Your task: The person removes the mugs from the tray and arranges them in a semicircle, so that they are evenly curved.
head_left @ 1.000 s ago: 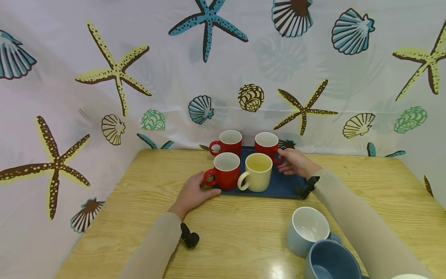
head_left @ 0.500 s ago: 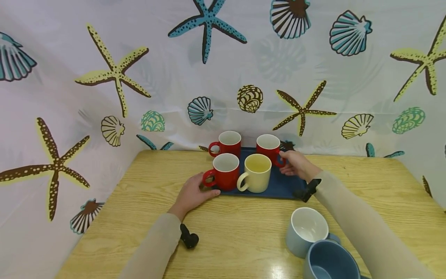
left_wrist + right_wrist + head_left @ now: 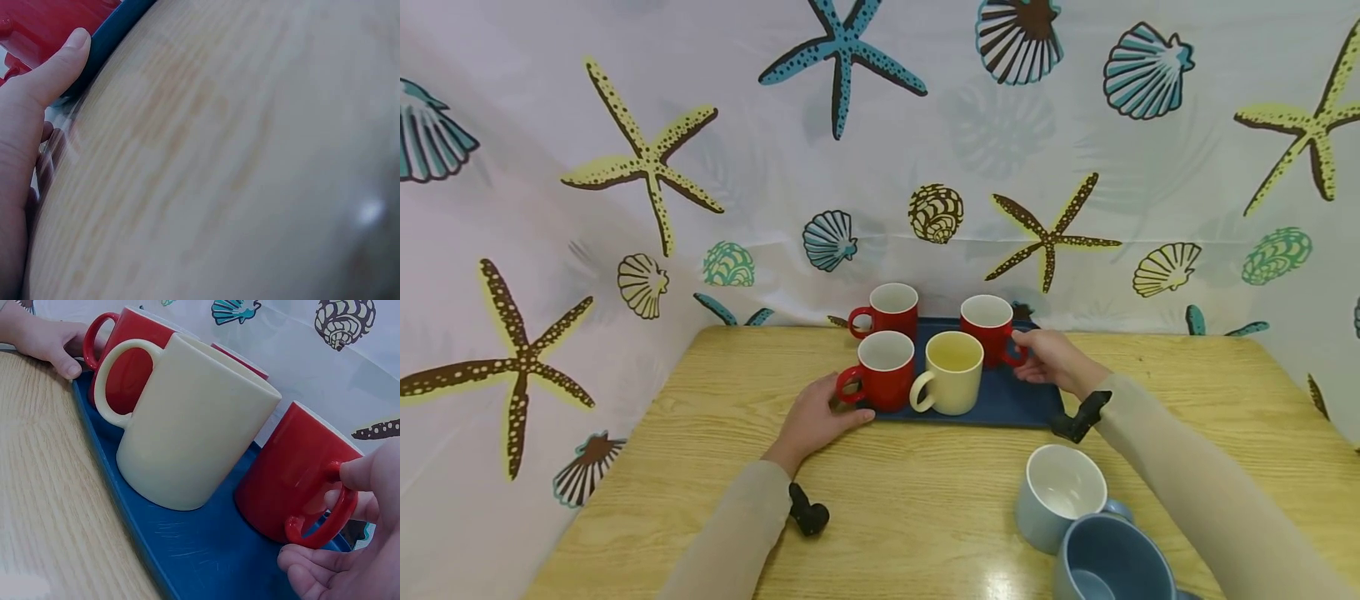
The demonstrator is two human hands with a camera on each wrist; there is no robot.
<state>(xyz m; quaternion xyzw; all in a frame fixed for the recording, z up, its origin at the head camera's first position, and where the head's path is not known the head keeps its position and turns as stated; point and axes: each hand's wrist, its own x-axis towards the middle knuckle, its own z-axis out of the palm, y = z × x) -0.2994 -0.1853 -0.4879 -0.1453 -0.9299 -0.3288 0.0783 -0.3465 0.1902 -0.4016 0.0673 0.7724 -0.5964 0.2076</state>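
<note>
My right hand point(image 3: 1054, 360) pinches the handle of a red mug point(image 3: 988, 332) at the tray's back. In the right wrist view, thumb and fingers close on that mug's handle point(image 3: 331, 525), and the mug stands upright on the blue tray point(image 3: 206, 562). My left hand point(image 3: 812, 421) holds the tray's front left corner; the left wrist view has its thumb point(image 3: 65, 62) along the rim, with the other fingers mostly hidden. Beside that hand stands another red mug point(image 3: 887, 379), then a cream mug point(image 3: 955, 383). A third red mug point(image 3: 895, 310) sits behind them.
A light blue mug point(image 3: 1052, 508) and a darker blue mug point(image 3: 1112, 558) stand on the wooden table point(image 3: 880, 500) at front right, close to my right forearm. A seashell-print curtain point(image 3: 880, 167) hangs behind the tray.
My right hand has moved the back red mug to the right and slightly toward me across the tray. The left hand stays at the tray's corner.
</note>
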